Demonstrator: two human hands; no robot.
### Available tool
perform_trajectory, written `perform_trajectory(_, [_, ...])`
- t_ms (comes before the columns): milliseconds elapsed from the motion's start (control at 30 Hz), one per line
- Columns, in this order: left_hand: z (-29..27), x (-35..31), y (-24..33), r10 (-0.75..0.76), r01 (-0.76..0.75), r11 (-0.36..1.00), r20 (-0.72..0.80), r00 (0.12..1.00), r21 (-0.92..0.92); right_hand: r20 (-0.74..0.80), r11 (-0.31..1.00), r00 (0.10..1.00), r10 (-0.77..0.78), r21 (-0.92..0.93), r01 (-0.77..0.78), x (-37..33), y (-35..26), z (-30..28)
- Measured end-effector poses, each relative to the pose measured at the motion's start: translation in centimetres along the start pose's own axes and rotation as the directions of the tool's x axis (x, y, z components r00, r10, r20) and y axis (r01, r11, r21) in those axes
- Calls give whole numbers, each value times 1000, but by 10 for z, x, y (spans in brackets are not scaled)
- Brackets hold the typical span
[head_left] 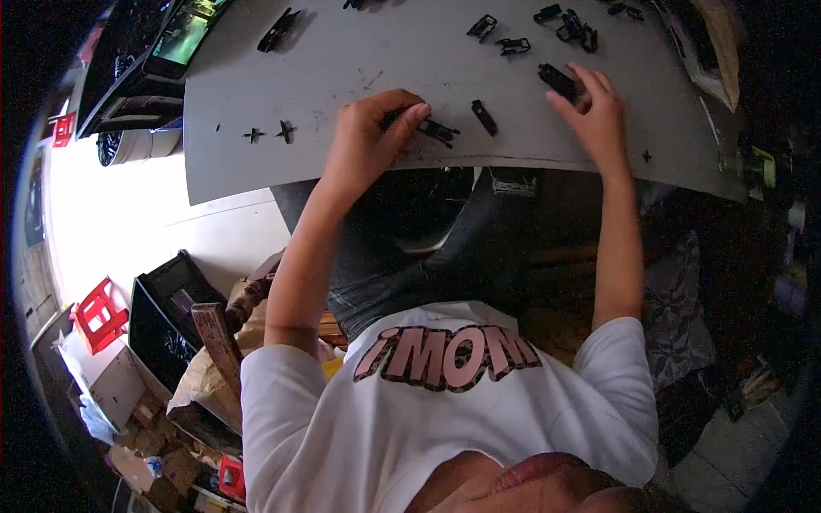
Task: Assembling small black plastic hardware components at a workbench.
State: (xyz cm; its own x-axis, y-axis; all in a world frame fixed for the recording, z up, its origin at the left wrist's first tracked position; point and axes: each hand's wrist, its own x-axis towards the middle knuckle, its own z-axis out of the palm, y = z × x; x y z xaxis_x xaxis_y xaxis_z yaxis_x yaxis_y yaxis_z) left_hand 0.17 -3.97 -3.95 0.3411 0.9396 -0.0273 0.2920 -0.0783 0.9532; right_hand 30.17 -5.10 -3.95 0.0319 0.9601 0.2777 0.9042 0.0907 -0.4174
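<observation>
My left hand (369, 128) is closed on a slim black plastic part (438, 132) near the front edge of the grey table (308, 85). The part's forked end sticks out past my thumb, while the rest is hidden in the fingers. Beside it lies a small, narrow black piece (484, 118). Over on the right, my right hand (599, 113) has its thumb and fingers apart, right by a blocky black part (558, 81). Whether the fingertips touch that part I cannot tell.
Several black frame-like parts (514, 46) lie at the far right, and another black part (278, 31) at the far left. Two small cross-shaped pieces (285, 131) sit near the left edge. A lit screen (181, 38) stands at the upper left.
</observation>
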Motion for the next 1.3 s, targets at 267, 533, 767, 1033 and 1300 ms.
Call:
perform_trajectory(267, [-2,-2,-1,29,-29,1000,23,999,7,-10,970,994,112,219,-107,2,-10,-5])
perform_trajectory(533, [-2,0,-1,63,-63,997,6,998,39,11,903,903,-429,47,428,56,-9,11])
perform_trajectory(767, [-4,0,-1,15,-14,1000,35,999,-20,160,886,871,-464,64,460,64,-2,26])
perform_trajectory(1033, [5,6,-20,146,-148,989,-127,981,-6,231,881,872,-432,313,354,22,-95,22])
perform_trajectory(1300, [12,0,-9,334,-303,927,-121,935,220,100,889,893,-440,191,417,-8,-124,42])
